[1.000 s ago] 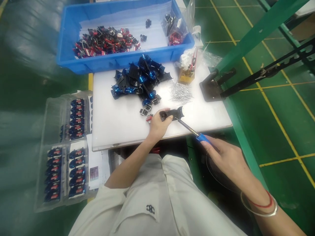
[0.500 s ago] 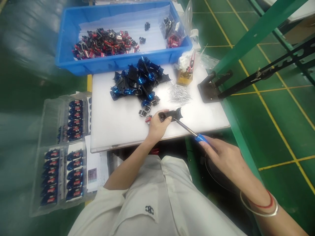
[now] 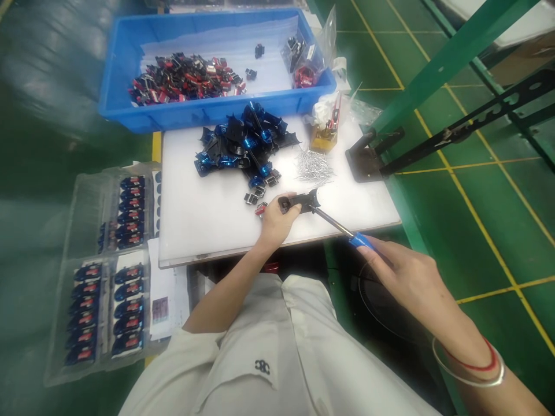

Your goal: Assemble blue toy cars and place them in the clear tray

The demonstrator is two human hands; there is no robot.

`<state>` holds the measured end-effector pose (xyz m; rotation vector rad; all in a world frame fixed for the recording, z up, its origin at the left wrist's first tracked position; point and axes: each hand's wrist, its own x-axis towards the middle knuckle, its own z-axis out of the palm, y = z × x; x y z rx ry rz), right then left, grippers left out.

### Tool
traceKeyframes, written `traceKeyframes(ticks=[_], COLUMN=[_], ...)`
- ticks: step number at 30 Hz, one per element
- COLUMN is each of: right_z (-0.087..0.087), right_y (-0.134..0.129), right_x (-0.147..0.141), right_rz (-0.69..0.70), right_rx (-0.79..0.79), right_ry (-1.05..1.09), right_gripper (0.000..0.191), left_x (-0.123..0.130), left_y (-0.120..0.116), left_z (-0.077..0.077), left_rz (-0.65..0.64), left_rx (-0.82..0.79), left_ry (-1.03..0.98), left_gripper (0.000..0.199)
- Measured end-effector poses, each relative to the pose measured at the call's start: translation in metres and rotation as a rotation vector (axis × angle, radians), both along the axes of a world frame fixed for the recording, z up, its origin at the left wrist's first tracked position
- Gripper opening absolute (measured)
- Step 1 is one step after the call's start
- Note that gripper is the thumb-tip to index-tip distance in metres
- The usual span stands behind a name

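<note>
From between gripping fingers [image 3: 295, 211] of the left hand [image 3: 276, 223] juts a black part [image 3: 306, 200].

Blue-handled tool [image 3: 340, 227] at black part [image 3: 306, 200]

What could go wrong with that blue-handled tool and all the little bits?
The blue-handled tool in the right hand might slip off the black part and poke the left hand, which holds that part close by.

The thin metal pins lie in a loose heap on the white tabletop, so a bump could scatter them.
</note>
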<state>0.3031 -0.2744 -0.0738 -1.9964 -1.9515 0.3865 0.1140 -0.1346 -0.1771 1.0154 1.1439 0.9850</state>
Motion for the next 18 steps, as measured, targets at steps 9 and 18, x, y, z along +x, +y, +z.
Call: traceKeyframes(ticks=[9, 18], right_z=[-0.006, -0.008], right_y=[0.005, 0.008], right_x=[-0.002, -0.003], right_rz=[0.004, 0.004], right_rx=[0.013, 0.007], right_ry=[-0.008, -0.01], right_gripper=[0.061, 0.062], left_x=[0.0, -0.001], left_y=[0.0, 0.0], left_z=[0.007, 0.015], left_rz=[-0.01, -0.006], left_rx=[-0.013, -0.006], left_ry=[0.024, 0.091], left_gripper=[0.033, 0.029])
